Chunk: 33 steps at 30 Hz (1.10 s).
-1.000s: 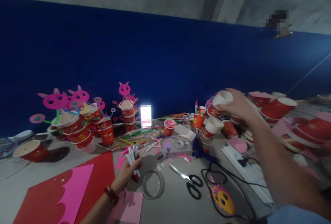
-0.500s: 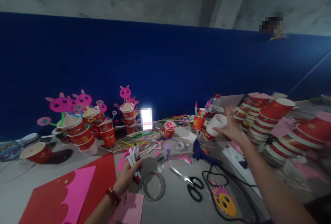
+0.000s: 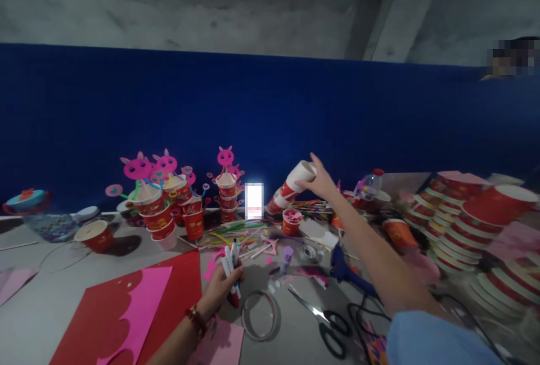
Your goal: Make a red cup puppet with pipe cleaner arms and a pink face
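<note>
My left hand (image 3: 223, 282) is closed round several white marker pens (image 3: 231, 264), held upright just above the table. My right hand (image 3: 319, 180) reaches far across and grips a tilted stack of red and white paper cups (image 3: 290, 186) by its white upper end. The lower end of that stack slants down to the left, behind a red cup of pink scraps (image 3: 292, 221). Close to my left hand lie a roll of tape (image 3: 259, 315) and pink paper (image 3: 221, 342). A purple glue stick (image 3: 286, 259) stands between my hands.
Black-handled scissors (image 3: 324, 318) and a blue glue gun (image 3: 348, 272) with its cord lie at the right front. Decorated cup figures (image 3: 155, 213) stand at the left back. Tall cup stacks (image 3: 464, 230) fill the right. Red card (image 3: 90, 320) covers the left front.
My right hand has carried the stack of paper cups from the right to the back middle. The view has swung slightly right-to-left. My left hand still holds the marker pens.
</note>
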### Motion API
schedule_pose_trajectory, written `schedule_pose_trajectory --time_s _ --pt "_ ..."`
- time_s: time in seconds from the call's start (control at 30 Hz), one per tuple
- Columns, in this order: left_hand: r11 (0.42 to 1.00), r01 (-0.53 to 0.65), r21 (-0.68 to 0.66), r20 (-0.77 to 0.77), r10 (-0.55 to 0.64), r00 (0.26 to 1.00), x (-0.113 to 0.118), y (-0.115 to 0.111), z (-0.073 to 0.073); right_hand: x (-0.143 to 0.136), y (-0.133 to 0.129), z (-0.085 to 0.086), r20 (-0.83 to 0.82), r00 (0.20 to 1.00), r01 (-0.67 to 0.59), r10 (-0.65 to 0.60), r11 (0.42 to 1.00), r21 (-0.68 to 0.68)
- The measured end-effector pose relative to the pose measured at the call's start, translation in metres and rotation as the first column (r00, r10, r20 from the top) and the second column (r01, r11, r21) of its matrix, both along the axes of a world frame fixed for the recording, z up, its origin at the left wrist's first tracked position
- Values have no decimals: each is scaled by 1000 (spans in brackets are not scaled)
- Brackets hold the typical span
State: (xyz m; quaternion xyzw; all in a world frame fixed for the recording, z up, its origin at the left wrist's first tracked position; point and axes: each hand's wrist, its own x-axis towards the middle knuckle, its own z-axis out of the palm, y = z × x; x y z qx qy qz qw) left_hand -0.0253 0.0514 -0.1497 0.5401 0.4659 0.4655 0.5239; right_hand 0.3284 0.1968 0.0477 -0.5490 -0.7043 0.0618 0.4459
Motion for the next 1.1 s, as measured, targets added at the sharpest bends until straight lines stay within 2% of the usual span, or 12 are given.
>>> schedule_pose_trajectory --time_s 0.07,0.17,0.37,0.47,0.57,0.73,0.8,0.93,1.1 --pt "1000 4 10 4 -4 1000 0 0 0 -18 15 -12 15 999 -40 40 999 -9" --pt "1000 19 12 7 -19 1000 0 1 -2 -26 24 -20 31 998 -62 63 998 -19" --pt "999 51 2 14 -51 999 -2 2 -5 -20 25 -14 79 995 -59 62 998 -34" --pt "998 56 0 17 -56 998 -2 2 -6 -23 27 -17 98 993 -67 70 997 -29" --pt "998 57 2 11 -57 998 -2 3 -8 -29 33 -33 99 992 -77 80 996 -35" --pt "998 59 6 -14 -59 998 -2 5 -10 -40 42 -75 76 991 -102 107 992 -70" --pt "998 57 9 -20 -57 998 -2 6 -10 -41 45 -87 60 991 -112 117 991 -73" --pt "998 67 7 -29 -66 997 -3 6 -10 -38 48 -97 27 992 -121 123 990 -66" --pt "997 71 8 -36 -70 997 -3 5 -10 -33 45 -96 -1 997 -83 84 995 -50"
